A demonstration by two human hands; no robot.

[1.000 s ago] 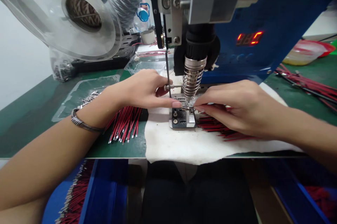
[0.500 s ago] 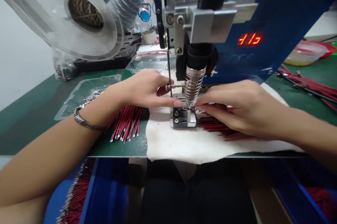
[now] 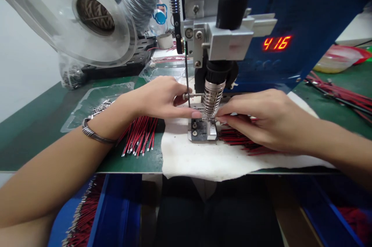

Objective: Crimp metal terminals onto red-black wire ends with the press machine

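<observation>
My left hand reaches in from the left, thumb stretched to the small metal jig, its fingers apart and partly hidden behind the thin rod. I see nothing held in it. Thumb and forefinger of my right hand are pinched at the jig's right side; what is between them is too small to make out. Directly above the jig, between both hands, comes down the soldering head with its coiled metal sleeve. Red and black wires lie beneath my right hand. Another bundle of wires lies below my left wrist.
A white cloth lies under the jig. Metal parts sit in a clear plastic tray at left. The blue machine with a red lit display stands behind, a clear reel at upper left. Blue bins are below the table edge.
The soldering head's silver block and coiled sleeve have moved down towards the jig. Both hands stay in place. The display digits now read clearly as 416.
</observation>
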